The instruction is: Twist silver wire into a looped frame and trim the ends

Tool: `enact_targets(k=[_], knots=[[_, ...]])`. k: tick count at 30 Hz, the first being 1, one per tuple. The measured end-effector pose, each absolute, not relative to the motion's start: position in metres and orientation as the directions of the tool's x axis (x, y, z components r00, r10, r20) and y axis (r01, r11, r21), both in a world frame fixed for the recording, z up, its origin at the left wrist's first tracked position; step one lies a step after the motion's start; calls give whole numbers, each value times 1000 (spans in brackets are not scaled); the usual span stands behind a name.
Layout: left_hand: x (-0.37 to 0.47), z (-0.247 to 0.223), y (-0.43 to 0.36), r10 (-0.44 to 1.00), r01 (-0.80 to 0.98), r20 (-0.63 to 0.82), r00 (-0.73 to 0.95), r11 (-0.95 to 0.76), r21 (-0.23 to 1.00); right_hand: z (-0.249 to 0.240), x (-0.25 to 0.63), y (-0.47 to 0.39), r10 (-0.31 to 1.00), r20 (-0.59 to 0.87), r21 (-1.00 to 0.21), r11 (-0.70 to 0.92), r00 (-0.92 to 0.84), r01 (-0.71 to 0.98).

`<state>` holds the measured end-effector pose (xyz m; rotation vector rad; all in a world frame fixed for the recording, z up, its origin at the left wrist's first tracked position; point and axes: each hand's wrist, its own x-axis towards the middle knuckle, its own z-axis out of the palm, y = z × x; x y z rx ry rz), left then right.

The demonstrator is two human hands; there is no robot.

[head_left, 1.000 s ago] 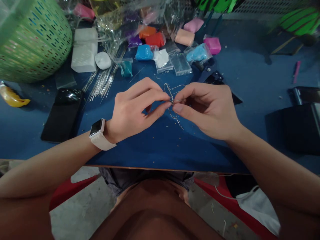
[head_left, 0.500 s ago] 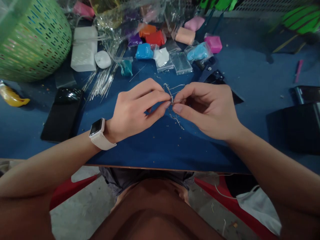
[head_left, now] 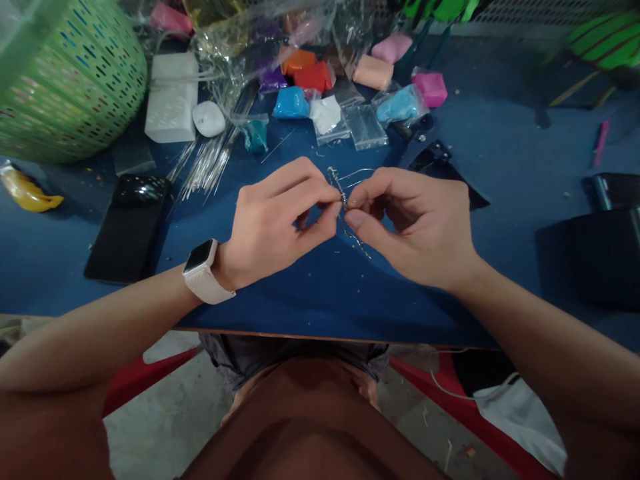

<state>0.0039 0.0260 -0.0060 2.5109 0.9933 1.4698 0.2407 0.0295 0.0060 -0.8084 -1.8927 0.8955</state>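
Note:
A thin silvery twisted wire piece (head_left: 337,180) is held between both hands above the blue table (head_left: 300,300). My left hand (head_left: 285,217), with a pale watch on its wrist, pinches its middle between thumb and index finger. From the right, my right hand (head_left: 415,223) pinches a fine wire end against the same spot, its fingertips almost touching the left ones. Loose wire strands stick out above toward the right hand, and a crinkled tail hangs down below the fingertips.
Behind the hands lie a bundle of straight wires (head_left: 207,160), a white mouse-shaped object (head_left: 209,119) and bagged coloured lumps (head_left: 291,103). A black phone (head_left: 127,230) and green basket (head_left: 75,80) are at left. At right sits a black box (head_left: 590,260).
The view has shifted slightly. Both hands keep their pinches on the wire, and the left thumb and index finger now arch a little wider apart behind their tips.

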Motion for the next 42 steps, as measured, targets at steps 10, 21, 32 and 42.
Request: enact_targets(k=[10,21,32,42], knots=[[12,2,18,812,277,514,276,-579,767,10,239,31,735,502,-662,666,-455,344],[12,4,22,909,191,266,320,-337,922,10,252,48,337,627,43,885,-702,463],[10,-8,25,770,303,580,264,-637,708,14,250,44,748,400,-775,584,-529,240],[9,-6,23,763,329,571,303,-646,689,10,248,45,792,325,-853,482,-517,201]])
